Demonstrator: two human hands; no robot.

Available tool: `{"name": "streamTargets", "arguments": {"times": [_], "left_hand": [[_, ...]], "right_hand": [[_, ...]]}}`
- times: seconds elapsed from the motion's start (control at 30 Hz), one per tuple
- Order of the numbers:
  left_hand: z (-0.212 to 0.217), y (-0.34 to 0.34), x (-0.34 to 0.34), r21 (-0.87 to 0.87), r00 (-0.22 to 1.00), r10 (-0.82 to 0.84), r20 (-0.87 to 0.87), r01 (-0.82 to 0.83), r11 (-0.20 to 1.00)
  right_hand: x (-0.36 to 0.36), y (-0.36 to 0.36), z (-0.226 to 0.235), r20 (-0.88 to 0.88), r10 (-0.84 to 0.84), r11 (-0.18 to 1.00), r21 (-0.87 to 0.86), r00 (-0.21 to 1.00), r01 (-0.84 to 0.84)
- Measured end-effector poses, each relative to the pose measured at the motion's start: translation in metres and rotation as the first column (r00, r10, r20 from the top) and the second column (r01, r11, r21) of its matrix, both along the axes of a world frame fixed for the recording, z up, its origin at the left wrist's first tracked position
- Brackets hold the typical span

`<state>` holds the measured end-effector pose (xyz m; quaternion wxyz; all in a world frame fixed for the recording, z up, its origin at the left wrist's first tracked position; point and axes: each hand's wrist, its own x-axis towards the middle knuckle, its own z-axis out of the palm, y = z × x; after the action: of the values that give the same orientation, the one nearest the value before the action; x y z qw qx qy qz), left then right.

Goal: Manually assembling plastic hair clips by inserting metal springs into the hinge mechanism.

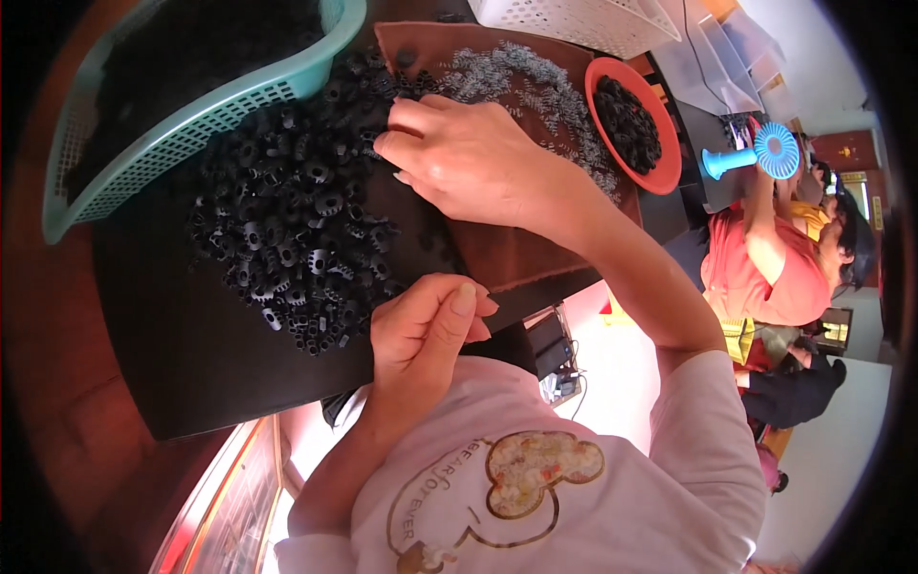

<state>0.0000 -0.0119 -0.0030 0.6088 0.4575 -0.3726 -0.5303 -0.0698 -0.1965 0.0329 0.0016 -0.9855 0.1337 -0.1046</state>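
My left hand (426, 330) is closed, its thumb pressed over the curled fingers, at the near edge of the dark table; whatever lies inside is hidden. Farther off, my right hand (469, 158) reaches over the right edge of a heap of small black toothed plastic pieces (296, 220), which look like claw clip parts. Its fingers are bent together, and I cannot make out what they hold. Beyond that hand, many small silvery-grey pieces, like tiny springs (497, 72), lie spread on a brown cloth (516, 253).
At the far left a teal plastic basket (191, 143) holds a dark mass of pieces. A red bowl (667, 143) of black pieces stands right, near a white perforated basket (583, 24) and a blue handheld fan (775, 151). Other people (770, 258) sit farther right.
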Motion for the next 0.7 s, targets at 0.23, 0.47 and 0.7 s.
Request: {"name": "streamTargets", "arguments": {"times": [0.23,0.47,0.7], "left_hand": [[-0.001,0.002,-0.002,0.024,1.0,0.012,-0.028,-0.012,1.0],[-0.002,0.001,-0.006,-0.002,0.957,0.112,-0.268,-0.117,0.993],[-0.009,-0.003,-0.009,-0.109,0.935,0.147,-0.324,-0.191,0.976]], "right_hand": [[-0.002,0.005,-0.005,0.053,-0.008,0.999,0.052,0.999,0.006],[-0.045,0.031,0.016,0.354,-0.059,0.917,0.389,0.934,-0.089],[-0.063,0.077,0.01,0.482,0.015,0.949,0.27,0.876,-0.165]]}}
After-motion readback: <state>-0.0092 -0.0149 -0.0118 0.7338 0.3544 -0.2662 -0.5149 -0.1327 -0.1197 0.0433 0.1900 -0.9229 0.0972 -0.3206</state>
